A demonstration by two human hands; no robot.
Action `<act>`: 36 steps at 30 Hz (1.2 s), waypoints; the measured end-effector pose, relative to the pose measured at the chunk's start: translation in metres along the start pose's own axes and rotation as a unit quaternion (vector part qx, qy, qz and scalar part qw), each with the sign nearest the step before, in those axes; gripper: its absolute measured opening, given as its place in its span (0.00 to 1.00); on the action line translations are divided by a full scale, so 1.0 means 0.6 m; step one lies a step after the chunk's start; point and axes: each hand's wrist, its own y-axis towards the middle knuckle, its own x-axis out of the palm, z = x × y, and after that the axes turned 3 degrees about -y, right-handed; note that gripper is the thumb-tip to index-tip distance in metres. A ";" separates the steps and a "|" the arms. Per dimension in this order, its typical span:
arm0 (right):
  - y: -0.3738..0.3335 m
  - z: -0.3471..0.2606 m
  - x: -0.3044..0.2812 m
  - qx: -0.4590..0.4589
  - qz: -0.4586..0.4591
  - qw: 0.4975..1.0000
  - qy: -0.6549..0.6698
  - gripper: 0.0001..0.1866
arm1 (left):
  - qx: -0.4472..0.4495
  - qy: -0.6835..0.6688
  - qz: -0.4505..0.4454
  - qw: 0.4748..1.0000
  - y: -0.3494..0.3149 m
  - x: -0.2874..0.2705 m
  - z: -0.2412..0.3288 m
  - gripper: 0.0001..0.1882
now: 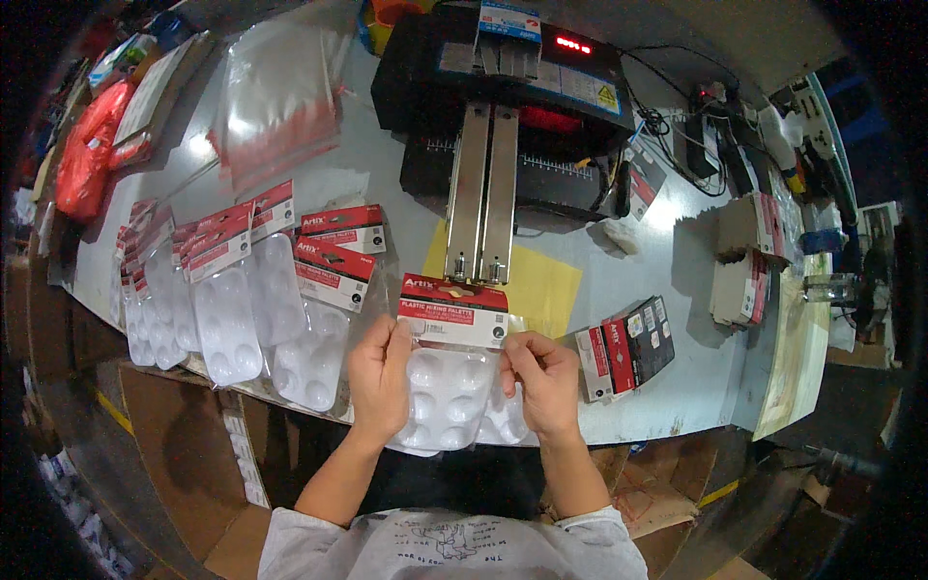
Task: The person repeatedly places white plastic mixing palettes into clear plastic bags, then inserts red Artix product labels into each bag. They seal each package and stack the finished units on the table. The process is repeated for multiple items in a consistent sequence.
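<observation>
White palette pack [449,372] upright, long axis vertical, header up; left hand [379,377] & right hand [546,382] fingers pinch sides.

Grey counter [619,280], items lying on it:
- black sealing machine [512,87] at the far middle
- yellow sheet [546,280] just in front of the machine
- overlapping row of packaged white palettes [232,300], left
- clear bags [275,92], far left
- red-and-black header cards [626,343], right
- cardboard stacks [744,256], far right
</observation>
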 end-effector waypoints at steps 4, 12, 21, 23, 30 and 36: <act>0.000 0.010 0.003 -0.001 0.013 1.000 -0.001 0.10 | -0.022 -0.018 0.008 1.000 -0.001 0.002 -0.013 0.13; -0.007 0.011 -0.014 0.021 0.004 0.983 -0.183 0.12 | -0.062 0.021 -0.002 0.998 -0.026 -0.011 -0.010 0.12; -0.024 -0.020 0.007 -0.239 0.038 0.903 -0.355 0.20 | 0.067 0.109 -0.041 0.991 -0.060 -0.002 0.015 0.08; -0.026 -0.019 0.009 -0.238 0.044 0.909 -0.340 0.18 | 0.083 0.129 -0.045 0.987 -0.063 -0.002 0.014 0.07; -0.021 -0.023 -0.011 -0.118 -0.012 0.966 -0.228 0.14 | 0.083 0.127 -0.054 0.987 -0.067 -0.005 0.013 0.06; -0.015 -0.028 -0.021 -0.055 -0.034 0.990 -0.123 0.12 | 0.087 0.123 -0.071 0.986 -0.063 -0.008 0.017 0.06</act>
